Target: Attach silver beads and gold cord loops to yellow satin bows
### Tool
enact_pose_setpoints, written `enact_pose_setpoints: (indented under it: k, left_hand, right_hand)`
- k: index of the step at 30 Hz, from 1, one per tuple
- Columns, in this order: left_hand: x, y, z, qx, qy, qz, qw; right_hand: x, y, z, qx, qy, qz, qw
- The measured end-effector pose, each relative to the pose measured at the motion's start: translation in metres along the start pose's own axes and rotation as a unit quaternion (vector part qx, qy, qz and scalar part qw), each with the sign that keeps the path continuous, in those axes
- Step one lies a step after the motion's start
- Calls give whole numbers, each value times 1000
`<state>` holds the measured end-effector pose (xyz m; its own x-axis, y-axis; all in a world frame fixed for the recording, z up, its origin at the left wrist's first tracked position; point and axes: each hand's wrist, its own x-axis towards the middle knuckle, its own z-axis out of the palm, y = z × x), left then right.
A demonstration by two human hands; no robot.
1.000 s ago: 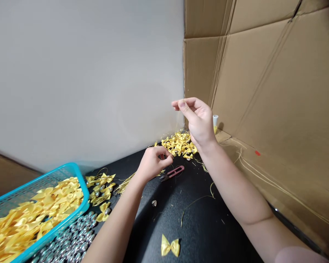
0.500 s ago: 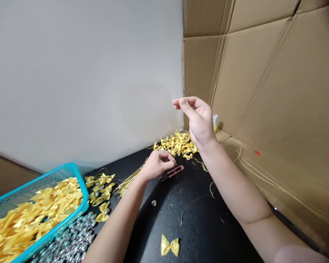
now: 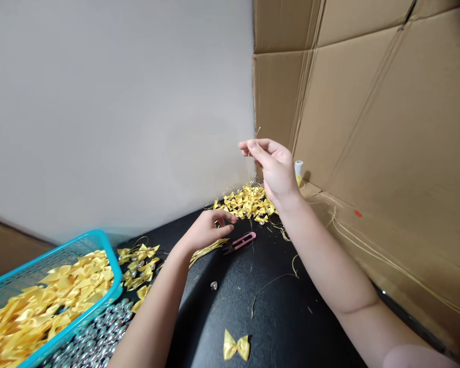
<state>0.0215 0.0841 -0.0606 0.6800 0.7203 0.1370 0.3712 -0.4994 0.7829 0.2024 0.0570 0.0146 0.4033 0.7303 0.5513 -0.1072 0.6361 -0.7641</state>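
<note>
right hand (image 3: 274, 168) pinching thin gold thread (image 3: 257, 132) pointing up, left hand (image 3: 206, 231) half curled, grip unclear, over thread bundle (image 3: 208, 248) near bench's (image 3: 279, 327) back edge

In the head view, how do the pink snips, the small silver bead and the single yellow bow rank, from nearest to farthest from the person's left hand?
1. The pink snips, just to the right of the left hand.
2. The small silver bead, below the hand, closer to the camera.
3. The single yellow bow, at the bottom edge of the picture, plainly farthest.
</note>
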Motion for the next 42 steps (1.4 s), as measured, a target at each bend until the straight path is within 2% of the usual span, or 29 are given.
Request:
enact_pose_setpoints:
  k: [2, 5, 9, 13, 17, 22, 26, 36, 42]
  left_hand:
    - [-1, 6, -3, 27, 81, 0, 996]
    - [-3, 21, 4, 50, 181, 13, 982]
    - [-3, 36, 24, 85, 231, 68, 967]
    - [0, 35, 42, 112, 206, 72, 969]
    - [3, 30, 48, 109, 196, 64, 972]
    - [2, 32, 44, 76, 191, 50, 977]
    - [2, 29, 40, 18, 164, 32, 986]
    - [7, 12, 35, -167, 25, -11, 986]
    - [4, 8, 26, -235, -16, -29, 971]
  right_hand:
    - [-1, 0, 1, -3, -7, 6, 1000]
    - [-4, -1, 3, -1, -22, 8, 1000]
    - [-7, -1, 4, 15, -40, 3, 999]
    - [-10, 0, 7, 41, -47, 1, 998]
    - [-12, 0, 9, 51, -51, 3, 997]
    - [-11, -1, 10, 42, -52, 5, 998]
    - [-11, -1, 11, 22, -51, 11, 998]
    - [-11, -2, 11, 10, -47, 16, 999]
    - [-10, -2, 12, 1, -41, 15, 999]
